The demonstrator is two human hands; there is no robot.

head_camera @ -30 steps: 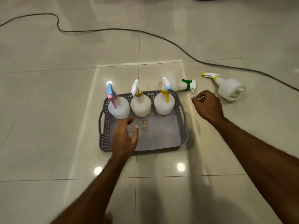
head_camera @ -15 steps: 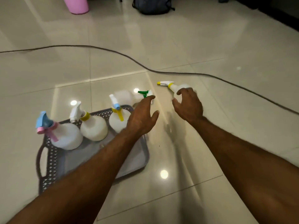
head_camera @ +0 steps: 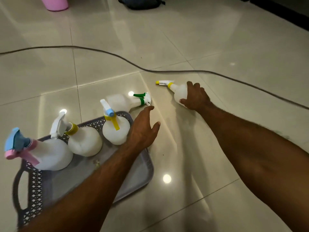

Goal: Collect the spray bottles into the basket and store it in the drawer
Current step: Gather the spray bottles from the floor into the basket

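A grey perforated basket (head_camera: 140, 174) lies on the tiled floor with three white spray bottles standing in it: a pink-and-blue-headed one (head_camera: 50, 154), a yellow-collared one (head_camera: 85, 141) and a blue-and-yellow-headed one (head_camera: 115, 131). A green-nozzled bottle (head_camera: 122, 102) lies on the floor just behind the basket. My left hand (head_camera: 143, 129) hovers open over the basket's right corner, fingers spread toward that bottle. My right hand (head_camera: 195, 97) wraps its fingers round a yellow-nozzled bottle (head_camera: 177, 91) lying on the floor to the right.
A dark cable (head_camera: 167, 71) snakes across the floor behind the bottles. A pink bucket (head_camera: 55, 3) and a dark bag (head_camera: 142, 2) stand at the far edge. Dark furniture (head_camera: 284, 4) fills the top right corner.
My left hand has left the basket floor and reached right toward the green-nozzled bottle. My right hand has moved out to the yellow-nozzled bottle and closed round its body.
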